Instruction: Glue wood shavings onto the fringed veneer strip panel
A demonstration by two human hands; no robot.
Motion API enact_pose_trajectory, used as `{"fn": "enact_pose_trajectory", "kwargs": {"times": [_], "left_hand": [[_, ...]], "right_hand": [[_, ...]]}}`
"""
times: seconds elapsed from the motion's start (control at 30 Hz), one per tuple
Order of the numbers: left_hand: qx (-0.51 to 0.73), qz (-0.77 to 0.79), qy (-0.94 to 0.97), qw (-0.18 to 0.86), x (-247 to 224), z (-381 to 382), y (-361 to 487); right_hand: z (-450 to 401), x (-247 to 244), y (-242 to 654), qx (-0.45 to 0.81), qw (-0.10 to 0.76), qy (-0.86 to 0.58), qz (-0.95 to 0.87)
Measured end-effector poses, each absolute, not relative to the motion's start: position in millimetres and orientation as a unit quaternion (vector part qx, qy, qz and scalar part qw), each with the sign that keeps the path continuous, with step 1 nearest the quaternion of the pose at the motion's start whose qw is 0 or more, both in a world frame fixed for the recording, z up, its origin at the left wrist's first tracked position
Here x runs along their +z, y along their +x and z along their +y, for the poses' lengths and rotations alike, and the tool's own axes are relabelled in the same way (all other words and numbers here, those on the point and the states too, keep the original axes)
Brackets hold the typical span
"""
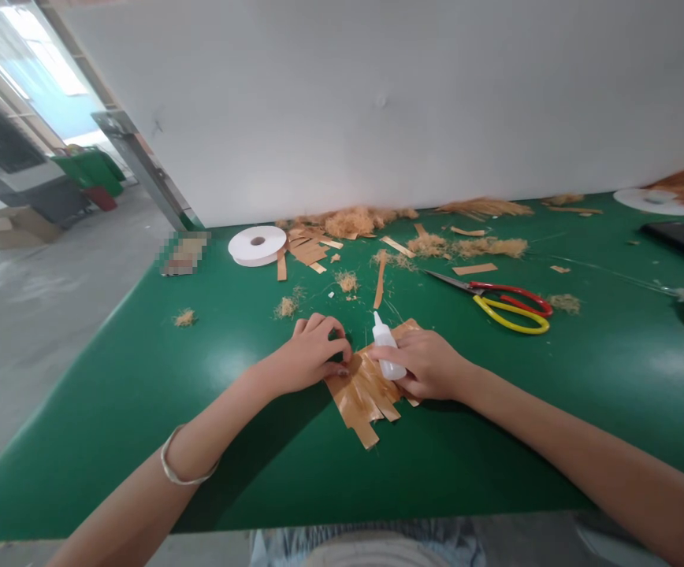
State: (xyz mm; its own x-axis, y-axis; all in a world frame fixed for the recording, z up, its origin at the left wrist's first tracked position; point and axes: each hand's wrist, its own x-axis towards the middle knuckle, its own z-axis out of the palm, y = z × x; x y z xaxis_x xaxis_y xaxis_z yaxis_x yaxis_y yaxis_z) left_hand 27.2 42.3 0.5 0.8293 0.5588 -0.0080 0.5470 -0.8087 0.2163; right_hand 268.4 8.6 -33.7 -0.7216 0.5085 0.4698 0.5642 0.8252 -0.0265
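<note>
My right hand is closed round a small white squeeze bottle with a narrow nozzle that points away from me. Under both hands, on the green table, lies a layered piece of tan strips, shiny in places, its loose ends fanned toward me. My left hand has its fingers curled, thumb and fingertips pinching the left edge of that piece. Part of the piece is hidden beneath my right hand. Just beyond the nozzle lies a single tan strip.
Scissors with red and yellow handles lie right of my hands. A white tape roll, cut tan strips and fibre tufts are scattered toward the white panel. A dark flat object lies far right on the green table.
</note>
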Motion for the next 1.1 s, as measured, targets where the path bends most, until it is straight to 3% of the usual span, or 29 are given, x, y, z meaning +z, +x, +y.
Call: {"fn": "enact_pose_trajectory", "kwargs": {"times": [0.3, 0.7, 0.8, 0.97, 1.1], "left_hand": [[0.038, 0.287, 0.951, 0.108, 1.2, 41.4, 27.8], [0.076, 0.294, 0.947, 0.101, -5.8, 40.9, 22.4], [0.095, 0.290, 0.949, 0.076, -9.5, 40.0, 19.9], [0.118, 0.264, 0.957, 0.023, -12.8, 35.7, 16.3], [0.124, 0.254, 0.959, -0.010, -12.5, 31.3, 12.6]], "right_hand": [[7.8, -34.2, 269.2, -0.056, 0.222, -0.309, -0.923], [9.0, -33.2, 270.9, 0.042, 0.178, -0.380, -0.907], [9.0, -32.1, 271.9, 0.102, 0.223, -0.390, -0.887], [9.4, -22.1, 268.9, 0.373, 0.414, -0.415, -0.719], [12.8, -14.4, 265.6, 0.464, 0.504, -0.401, -0.609]]}}
